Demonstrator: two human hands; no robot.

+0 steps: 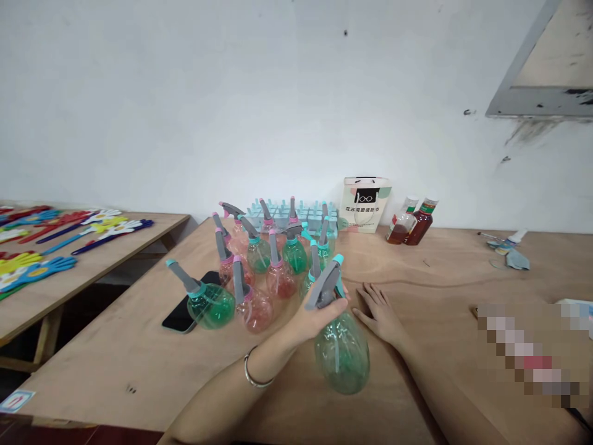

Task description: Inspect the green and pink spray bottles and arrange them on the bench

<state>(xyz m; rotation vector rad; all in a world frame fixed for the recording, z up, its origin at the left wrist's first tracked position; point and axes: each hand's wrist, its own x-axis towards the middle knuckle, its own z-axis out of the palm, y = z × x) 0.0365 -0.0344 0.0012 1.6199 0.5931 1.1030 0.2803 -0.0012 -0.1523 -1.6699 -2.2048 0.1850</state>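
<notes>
My left hand, with a bangle on its wrist, is wrapped round the neck of a green spray bottle. This bottle has a grey and turquoise trigger head and tilts a little above the table. My right hand lies flat on the wood to the right of it, fingers spread, holding nothing. Left of my hands stand several more spray bottles, among them a pink spray bottle and a green spray bottle. Part of the group behind my left hand is hidden.
A dark phone lies by the bottles. Behind them are light-blue moulds, a paper bag and two sauce bottles. Small items lie at the right, near a blurred-out patch. Colourful hand-shaped clappers cover the left table.
</notes>
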